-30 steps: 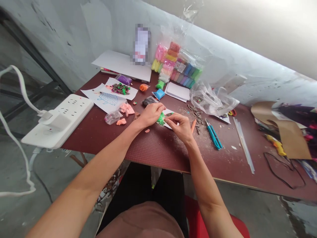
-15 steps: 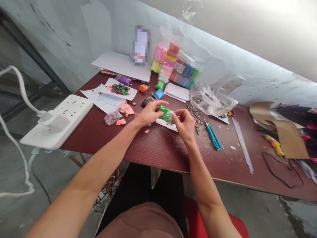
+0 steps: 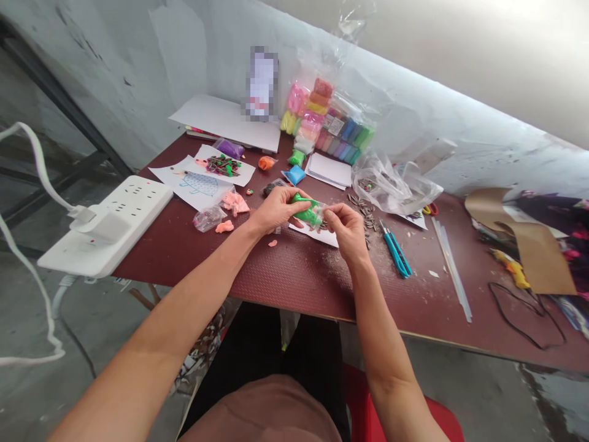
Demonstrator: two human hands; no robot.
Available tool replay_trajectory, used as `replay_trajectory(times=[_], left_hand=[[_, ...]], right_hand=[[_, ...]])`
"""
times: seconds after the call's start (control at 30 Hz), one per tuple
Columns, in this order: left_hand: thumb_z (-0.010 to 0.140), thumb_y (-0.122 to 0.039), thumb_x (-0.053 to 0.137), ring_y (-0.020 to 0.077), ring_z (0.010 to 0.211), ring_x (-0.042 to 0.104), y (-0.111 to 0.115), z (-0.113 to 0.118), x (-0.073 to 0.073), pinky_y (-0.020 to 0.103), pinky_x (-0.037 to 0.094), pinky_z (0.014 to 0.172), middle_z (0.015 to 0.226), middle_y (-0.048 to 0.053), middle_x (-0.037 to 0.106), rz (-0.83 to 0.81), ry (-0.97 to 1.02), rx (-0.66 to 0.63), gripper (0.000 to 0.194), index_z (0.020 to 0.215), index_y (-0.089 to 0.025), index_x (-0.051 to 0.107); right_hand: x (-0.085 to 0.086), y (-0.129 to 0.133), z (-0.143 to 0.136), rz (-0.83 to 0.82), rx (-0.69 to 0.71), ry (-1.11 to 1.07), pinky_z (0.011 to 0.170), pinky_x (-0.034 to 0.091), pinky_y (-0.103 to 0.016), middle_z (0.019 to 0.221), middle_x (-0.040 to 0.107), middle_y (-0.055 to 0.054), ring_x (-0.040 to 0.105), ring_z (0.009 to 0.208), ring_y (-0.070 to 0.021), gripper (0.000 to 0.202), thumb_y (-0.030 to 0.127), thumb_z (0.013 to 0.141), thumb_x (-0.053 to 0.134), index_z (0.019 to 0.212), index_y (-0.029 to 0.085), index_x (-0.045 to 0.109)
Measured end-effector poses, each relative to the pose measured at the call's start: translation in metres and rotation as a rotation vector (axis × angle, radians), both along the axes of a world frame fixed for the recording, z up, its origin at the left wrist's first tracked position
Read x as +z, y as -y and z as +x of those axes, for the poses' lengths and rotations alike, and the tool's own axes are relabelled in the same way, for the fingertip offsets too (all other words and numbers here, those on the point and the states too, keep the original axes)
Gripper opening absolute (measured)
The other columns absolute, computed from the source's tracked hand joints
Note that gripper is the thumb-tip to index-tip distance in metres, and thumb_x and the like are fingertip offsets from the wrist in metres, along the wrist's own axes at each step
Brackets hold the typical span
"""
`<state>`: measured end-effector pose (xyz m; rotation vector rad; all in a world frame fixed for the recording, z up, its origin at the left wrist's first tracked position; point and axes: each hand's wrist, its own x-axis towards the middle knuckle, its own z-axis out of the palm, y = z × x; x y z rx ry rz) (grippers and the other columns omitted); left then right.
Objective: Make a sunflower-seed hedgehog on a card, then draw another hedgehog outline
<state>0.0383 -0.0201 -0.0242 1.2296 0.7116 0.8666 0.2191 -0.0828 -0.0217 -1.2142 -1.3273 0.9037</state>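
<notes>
green clay [image 3: 309,212] in clear wrap, pinched by left hand [image 3: 279,210] and right hand [image 3: 345,224], fingertips partly hidden

Maroon table [image 3: 294,276] with white papers [image 3: 327,170], turquoise cutter [image 3: 396,253]

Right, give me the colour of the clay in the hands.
The clay is bright green, best seen in the head view.

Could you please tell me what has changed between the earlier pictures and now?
The hands have moved apart, the right hand to the right and the left hand slightly left. The green clay is more exposed between them, its clear wrapper toward the right hand. The power strip and pink clay stayed put.
</notes>
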Motion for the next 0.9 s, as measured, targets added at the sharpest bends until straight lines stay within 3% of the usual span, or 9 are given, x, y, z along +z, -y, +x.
replay_trajectory(times=[0.17, 0.3, 0.5, 0.67, 0.8, 0.9], left_hand=[[0.085, -0.023, 0.079, 0.0098, 0.068, 0.065, -0.001, 0.0007, 0.002, 0.023, 0.063, 0.057, 0.088, 0.004, 0.07, -0.054, 0.035, 0.031, 0.017, 0.091, -0.01, 0.07], [0.085, -0.027, 0.082, 0.0103, 0.07, 0.066, -0.0014, 0.0001, 0.0028, 0.024, 0.064, 0.063, 0.083, 0.004, 0.069, -0.105, 0.059, -0.002, 0.023, 0.083, -0.011, 0.066], [0.085, -0.027, 0.083, 0.0095, 0.066, 0.065, 0.0008, 0.0001, 0.0042, 0.027, 0.065, 0.067, 0.072, -0.001, 0.063, -0.108, 0.069, -0.029, 0.03, 0.074, -0.012, 0.059], [0.087, -0.023, 0.079, 0.0109, 0.069, 0.068, 0.0014, -0.0001, 0.0026, 0.027, 0.066, 0.066, 0.077, 0.001, 0.066, -0.097, 0.053, -0.078, 0.022, 0.079, -0.011, 0.063], [0.09, -0.011, 0.069, 0.0107, 0.071, 0.069, 0.0, -0.0004, -0.0006, 0.027, 0.066, 0.068, 0.085, 0.004, 0.07, -0.09, 0.039, -0.081, 0.003, 0.091, -0.009, 0.068], [0.092, -0.006, 0.064, 0.0115, 0.074, 0.071, -0.0005, 0.0002, -0.0041, 0.029, 0.066, 0.073, 0.089, 0.004, 0.071, -0.084, 0.034, -0.096, 0.012, 0.102, -0.009, 0.068]], right_hand=[[-0.0015, -0.0008, -0.0035, -0.015, -0.02, -0.053, 0.051, 0.045, -0.025, 0.064, 0.06, 0.003, 0.049, 0.052, -0.0092, 0.041, 0.059, 0.077, 0.082, 0.076, 0.021, 0.067], [-0.0015, 0.0001, -0.002, -0.04, -0.012, -0.056, 0.052, 0.043, -0.025, 0.065, 0.061, 0.002, 0.047, 0.053, -0.0088, 0.044, 0.063, 0.077, 0.08, 0.078, 0.02, 0.069], [-0.0027, 0.0014, -0.0015, -0.068, 0.025, 0.033, 0.058, 0.048, -0.028, 0.069, 0.064, 0.001, 0.056, 0.059, -0.0124, 0.047, 0.065, 0.076, 0.081, 0.083, 0.022, 0.064], [-0.0038, 0.0046, -0.0061, 0.117, -0.145, 0.228, 0.057, 0.04, -0.026, 0.071, 0.054, 0.004, 0.045, 0.06, -0.0104, 0.041, 0.053, 0.079, 0.083, 0.077, 0.023, 0.056], [-0.0029, 0.007, -0.0067, 0.218, -0.146, 0.414, 0.065, 0.042, -0.03, 0.074, 0.056, 0.001, 0.047, 0.067, -0.0138, 0.022, 0.042, 0.087, 0.077, 0.076, 0.024, 0.07], [-0.0051, 0.0072, -0.0053, 0.212, -0.144, 0.444, 0.066, 0.043, -0.031, 0.081, 0.059, -0.001, 0.051, 0.071, -0.0155, 0.014, 0.042, 0.089, 0.075, 0.089, 0.029, 0.08]])
